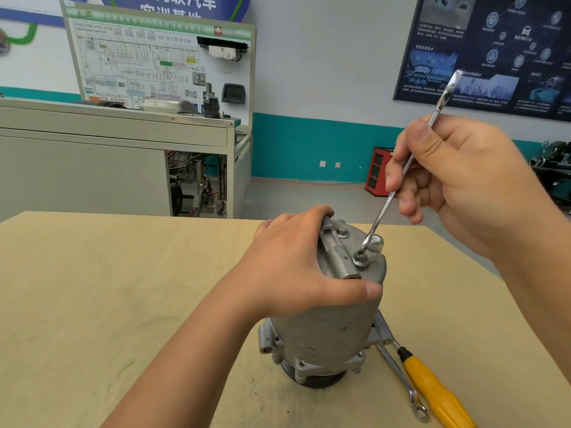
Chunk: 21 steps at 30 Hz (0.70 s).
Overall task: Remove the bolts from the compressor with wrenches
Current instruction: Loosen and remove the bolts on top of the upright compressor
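**As one hand steadies the compressor, the other sets a wrench on a top bolt**

While the compressor (pixel 327 329) stands on end near the front right of the wooden table (pixel 123 288), with its dark pulley end down, a bolt (pixel 360 259) on its upper face sits under the lower end of a slim wrench (pixel 379 219). That wrench rises steeply up and to the right from the bolt, and its free end shows above the fingers. Just beside the bolt is a pale capped fitting (pixel 377 244), and a second bolt (pixel 341 232) sits farther back on the same face, next to the mounting tube (pixel 335 251) that crosses the top.

The right hand (pixel 463 186) grips the wrench partway up its shaft, fingers curled round it and the thumb laid along it. The left hand (pixel 290 270) holds the top of the compressor from the left: its fingers wrap over the far end of the mounting tube and its thumb presses the near side of the housing.

On the table to the right of the compressor's base lies another wrench (pixel 403 381), ring end toward the camera, and just beside it a screwdriver (pixel 432 393) with a yellow handle.

Beyond the table stand a grey cabinet (pixel 92 156) with a wiring-diagram training board (pixel 160 63) behind it, a red cabinet (pixel 375 171) on the floor, and a dark poster (pixel 500 50) on the wall.
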Available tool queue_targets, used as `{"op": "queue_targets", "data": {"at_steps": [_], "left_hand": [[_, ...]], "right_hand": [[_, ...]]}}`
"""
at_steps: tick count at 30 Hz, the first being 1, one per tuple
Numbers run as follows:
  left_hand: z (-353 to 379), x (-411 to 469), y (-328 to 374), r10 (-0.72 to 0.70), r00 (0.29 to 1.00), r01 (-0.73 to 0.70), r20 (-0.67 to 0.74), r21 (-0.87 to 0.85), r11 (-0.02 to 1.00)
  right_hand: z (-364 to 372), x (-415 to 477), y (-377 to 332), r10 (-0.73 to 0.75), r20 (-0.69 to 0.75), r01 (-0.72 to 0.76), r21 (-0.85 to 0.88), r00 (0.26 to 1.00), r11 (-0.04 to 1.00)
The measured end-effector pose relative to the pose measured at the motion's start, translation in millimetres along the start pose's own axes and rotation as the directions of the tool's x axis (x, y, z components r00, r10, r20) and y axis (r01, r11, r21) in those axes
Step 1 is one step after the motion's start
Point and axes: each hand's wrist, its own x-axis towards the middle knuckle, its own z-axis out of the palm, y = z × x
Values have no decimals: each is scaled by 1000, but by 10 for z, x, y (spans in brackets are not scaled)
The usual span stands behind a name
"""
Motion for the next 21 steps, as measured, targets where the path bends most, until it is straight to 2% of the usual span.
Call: {"op": "queue_targets", "data": {"at_steps": [6,15,21], "left_hand": [[2,5,-6,4,1000,-4,-8,1,1000],[2,-2,-2,1,1000,-1,-6,0,1000],[2,-3,1,9,1000,-9,-17,-1,1000]], "right_hand": [[-6,8,1,5,24,-6,17,1000,1000],[-39,-3,58,68,-17,-66,85,998,994],[38,-23,-1,3,34,-3,-17,999,1000]]}}
